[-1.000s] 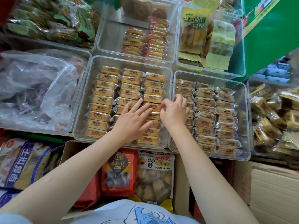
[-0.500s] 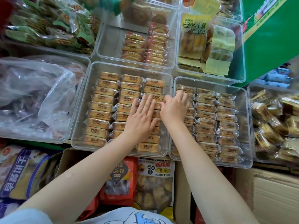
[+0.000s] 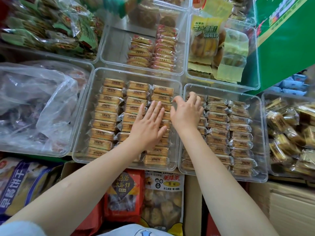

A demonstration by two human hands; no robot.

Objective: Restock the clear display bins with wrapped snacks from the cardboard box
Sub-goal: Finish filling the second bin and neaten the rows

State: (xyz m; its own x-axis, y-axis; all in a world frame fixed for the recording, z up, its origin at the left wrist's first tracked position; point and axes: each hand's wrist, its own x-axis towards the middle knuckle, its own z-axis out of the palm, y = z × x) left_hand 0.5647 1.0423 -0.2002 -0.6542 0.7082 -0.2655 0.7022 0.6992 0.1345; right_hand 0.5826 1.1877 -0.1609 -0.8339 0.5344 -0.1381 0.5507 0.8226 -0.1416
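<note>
Wrapped biscuit packs lying in three neat columns inside the middle clear bin, each pack's long axis running left to right across the bin, printed face up, packs stacked front to back. Left hand flat on the right-hand column, fingers straight and close together, pressing the packs down. Right hand hovering over the wall between this bin and the neighbouring clear bin, fingers curled, tips at the far-left packs there; whether anything is pinched, cannot tell. Same sideways lie for the silver-wrapped packs in that bin, again three columns. Likely step: squaring up the rows, bins looking nearly full. Risk from here: pressing too hard could crush the biscuits or pop a wrapper; a sideways shove could skew the tidy column or ride a pack up over the bin wall. Further out, a crumpled plastic bag in the left bin, red-wrapped snacks in the bin behind, bagged goods below in the cardboard box.
</note>
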